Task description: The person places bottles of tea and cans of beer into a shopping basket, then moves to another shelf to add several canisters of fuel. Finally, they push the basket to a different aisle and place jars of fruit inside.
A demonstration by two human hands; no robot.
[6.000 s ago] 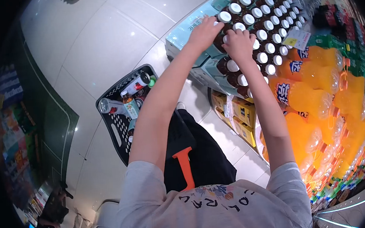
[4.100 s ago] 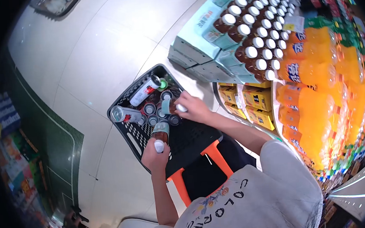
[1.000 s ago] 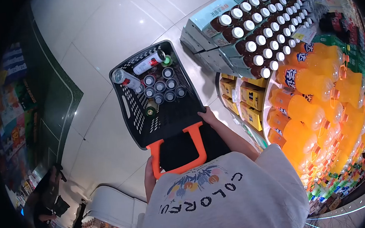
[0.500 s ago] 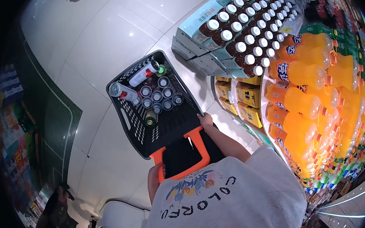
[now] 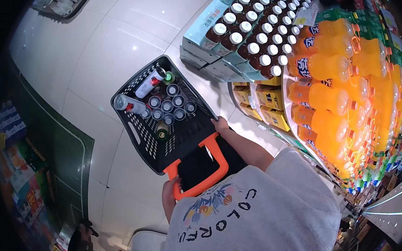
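Observation:
A dark perforated shopping basket [image 5: 188, 140] stands in front of me, with several cans [image 5: 167, 106] upright, two taller cans [image 5: 150, 82] lying at its far end, a green-capped bottle [image 5: 168, 77] and a green bottle [image 5: 163, 132]. My left hand [image 5: 171, 189] is closed round the left part of the orange handle [image 5: 220, 164]. My right hand [image 5: 219, 124] grips the right rim of the basket, its fingers partly hidden behind the rim.
Boxes of white-capped dark bottles [image 5: 253, 48] are stacked ahead on the right. Orange soda bottles [image 5: 322, 98] fill the right side above yellow packs [image 5: 270, 98]. A person [image 5: 83, 250] is at the lower left, near shelves of packaged goods [image 5: 23, 184]. A bin of goods [image 5: 64, 5] is at the far upper left.
The basket and both hands keep their hold and sit slightly further left in view. The bottle stacks have shifted left and up, and more of the upper-left bin shows.

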